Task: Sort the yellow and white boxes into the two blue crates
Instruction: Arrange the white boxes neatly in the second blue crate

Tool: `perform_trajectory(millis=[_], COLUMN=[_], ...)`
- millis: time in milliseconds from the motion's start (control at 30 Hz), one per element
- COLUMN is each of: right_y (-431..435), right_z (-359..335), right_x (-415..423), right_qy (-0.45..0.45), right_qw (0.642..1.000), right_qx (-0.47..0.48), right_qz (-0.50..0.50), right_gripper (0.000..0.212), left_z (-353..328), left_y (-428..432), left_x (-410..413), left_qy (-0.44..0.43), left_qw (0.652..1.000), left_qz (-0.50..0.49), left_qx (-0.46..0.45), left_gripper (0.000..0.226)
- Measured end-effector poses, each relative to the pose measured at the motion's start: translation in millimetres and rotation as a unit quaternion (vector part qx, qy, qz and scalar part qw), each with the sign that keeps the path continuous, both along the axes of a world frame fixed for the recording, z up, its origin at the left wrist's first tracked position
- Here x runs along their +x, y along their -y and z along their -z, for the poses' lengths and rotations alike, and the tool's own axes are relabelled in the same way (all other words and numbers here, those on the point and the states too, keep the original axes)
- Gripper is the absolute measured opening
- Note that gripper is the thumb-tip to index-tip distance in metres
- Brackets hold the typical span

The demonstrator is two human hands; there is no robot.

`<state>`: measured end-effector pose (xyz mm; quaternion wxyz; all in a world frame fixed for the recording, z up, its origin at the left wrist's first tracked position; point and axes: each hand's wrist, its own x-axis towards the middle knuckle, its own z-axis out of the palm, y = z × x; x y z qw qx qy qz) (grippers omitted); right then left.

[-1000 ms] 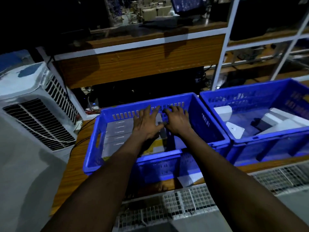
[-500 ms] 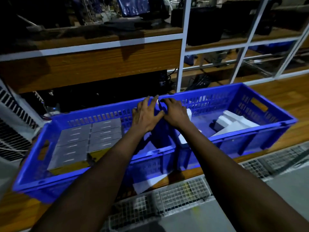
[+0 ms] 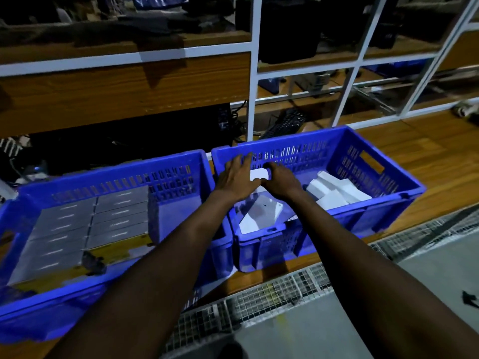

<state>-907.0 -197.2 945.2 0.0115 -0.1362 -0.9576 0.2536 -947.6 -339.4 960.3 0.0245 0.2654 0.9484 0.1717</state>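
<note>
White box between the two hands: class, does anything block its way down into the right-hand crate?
Nothing visible does. The white box sits between the left hand and right hand, already over the right blue crate. Other white boxes lie lower and to the right, apart from it.

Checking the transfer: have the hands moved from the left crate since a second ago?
Yes. Both the left hand and right hand crossed rightward past the left crate into the right crate, holding a white box.
</note>
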Motion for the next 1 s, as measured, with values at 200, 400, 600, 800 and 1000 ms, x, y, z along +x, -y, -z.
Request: perform_trajectory(millis=[200, 400, 600, 800, 1000], right_y=[-29, -44, -58, -74, -84], right_z=[14, 21, 31, 48, 70], right_x=[-15, -28, -39, -44, -42], right_qy=[0.143, 0.234, 0.315, 0.289, 0.211], right_qw=[0.987, 0.965, 0.944, 0.952, 0.971], right_qx=[0.046, 0.084, 0.04, -0.012, 0.007], right_qz=[-0.052, -0.081, -0.092, -0.098, -0.11], right_gripper=[0.049, 0.052, 0.04, 0.029, 0.034], left_z=[11, 21, 43, 50, 56], left_y=[-35, -61, -77, -90, -99], left_x=[-13, -19, -22, -19, -11], left_qy=[0.081, 0.134, 0.185, 0.252, 0.253], left_qw=[0.994, 0.983, 0.969, 0.951, 0.945], left_qz=[0.018, -0.004, -0.045, -0.088, -0.042], left_qx=[-0.072, -0.124, -0.158, -0.154, -0.205], left_gripper=[0.083, 0.088, 0.089, 0.086, 0.045])
